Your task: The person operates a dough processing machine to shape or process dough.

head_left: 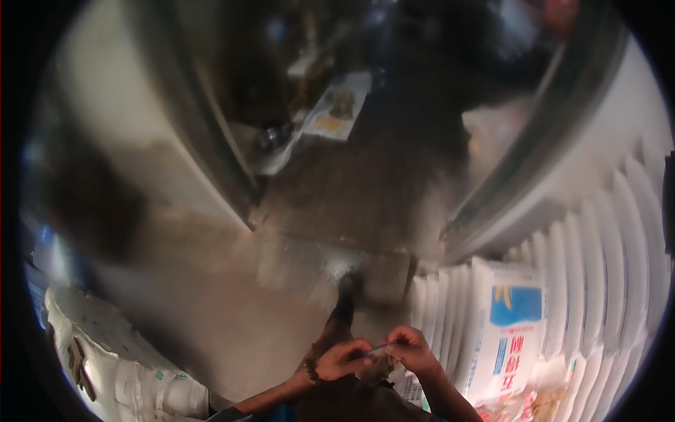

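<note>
Both of my hands are close together at the bottom centre, in front of my body. My left hand (343,359) has its fingers pinched on one end of a small, thin, greyish object (377,349). The fingers of my right hand (412,349) close on the other end of it. What the object is cannot be made out. A beaded bracelet (310,371) is round my left wrist. Below the hands, one of my legs (342,309) and its dark shoe show over the floor.
Tall stacks of white packages (506,330) with blue and red print stand at the right. More white bags (140,380) lie at the lower left. A doorway frame (204,119) flanks a darker floor, where a printed white sack (339,109) lies.
</note>
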`<move>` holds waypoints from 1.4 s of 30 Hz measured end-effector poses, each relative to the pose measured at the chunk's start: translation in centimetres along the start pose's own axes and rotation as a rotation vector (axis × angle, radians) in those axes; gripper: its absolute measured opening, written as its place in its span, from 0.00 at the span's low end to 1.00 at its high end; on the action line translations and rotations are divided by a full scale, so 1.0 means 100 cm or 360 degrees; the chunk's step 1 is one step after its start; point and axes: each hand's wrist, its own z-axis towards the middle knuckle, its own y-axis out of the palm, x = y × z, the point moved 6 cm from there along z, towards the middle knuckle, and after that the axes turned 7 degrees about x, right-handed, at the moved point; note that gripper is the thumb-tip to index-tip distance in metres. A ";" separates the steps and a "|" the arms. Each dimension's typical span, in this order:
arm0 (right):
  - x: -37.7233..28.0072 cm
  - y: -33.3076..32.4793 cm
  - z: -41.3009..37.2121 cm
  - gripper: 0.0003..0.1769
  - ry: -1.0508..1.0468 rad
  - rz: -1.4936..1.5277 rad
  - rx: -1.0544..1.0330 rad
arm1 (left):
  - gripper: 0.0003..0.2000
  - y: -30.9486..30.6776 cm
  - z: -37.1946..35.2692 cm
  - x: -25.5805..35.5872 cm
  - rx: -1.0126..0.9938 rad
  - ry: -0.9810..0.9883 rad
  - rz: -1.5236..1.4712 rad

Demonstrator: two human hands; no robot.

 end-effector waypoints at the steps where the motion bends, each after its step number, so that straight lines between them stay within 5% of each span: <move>1: -0.012 -0.009 0.032 0.08 0.0017 -0.0027 -0.0001 | 0.08 -0.021 0.030 0.000 -0.0039 0.0006 0.0234; 4: -0.074 -0.007 0.140 0.09 0.0141 -0.0079 -0.0225 | 0.07 -0.091 0.122 0.058 0.0008 0.0399 0.0266; 7: -0.153 0.013 0.220 0.13 -0.0139 -0.1045 -0.0351 | 0.03 -0.154 0.200 0.122 -0.0064 0.0260 0.0190; 10: -0.238 0.035 0.281 0.17 -0.0048 -0.1504 -0.0472 | 0.03 -0.193 0.270 0.173 0.0019 0.0062 -0.0260; 13: -0.297 0.048 0.331 0.20 -0.0073 -0.1954 -0.0621 | 0.02 -0.220 0.335 0.218 0.0046 0.0221 -0.0195; 14: -0.315 0.049 0.348 0.20 -0.0071 -0.1952 -0.0616 | 0.02 -0.227 0.355 0.230 0.0075 0.0247 -0.0240; 16: -0.375 0.068 0.385 0.19 -0.0900 -0.1784 -0.0711 | 0.02 -0.246 0.398 0.244 0.0076 0.0237 -0.0389; 20: -0.446 0.055 0.472 0.17 -0.1050 -0.0975 -0.0778 | 0.03 -0.285 0.476 0.258 0.0143 0.0223 -0.0615; 22: -0.463 0.035 0.510 0.12 -0.0976 -0.0758 -0.0851 | 0.03 -0.298 0.509 0.283 0.0210 0.0351 -0.0520; 24: -0.474 0.015 0.557 0.14 -0.0365 -0.0257 -0.0650 | 0.04 -0.318 0.545 0.314 0.0337 0.0364 -0.0447; 28: -0.552 0.005 0.617 0.17 -0.0138 0.0383 -0.0589 | 0.07 -0.341 0.625 0.387 0.0450 0.0379 -0.0495; 32: -0.618 0.002 0.668 0.19 0.0272 0.0524 -0.0648 | 0.08 -0.368 0.681 0.445 0.0566 0.0371 -0.0541; 35: -0.630 0.005 0.694 0.19 0.0451 0.0129 -0.0914 | 0.10 -0.384 0.718 0.498 0.0659 0.0336 -0.0722; 38: -0.655 0.008 0.737 0.15 0.0225 -0.0490 -0.0973 | 0.12 -0.401 0.759 0.532 0.0686 0.0339 -0.0723; 42: -0.665 -0.017 0.805 0.14 0.0239 -0.0371 -0.1083 | 0.11 -0.423 0.834 0.525 0.0457 0.0161 -0.0627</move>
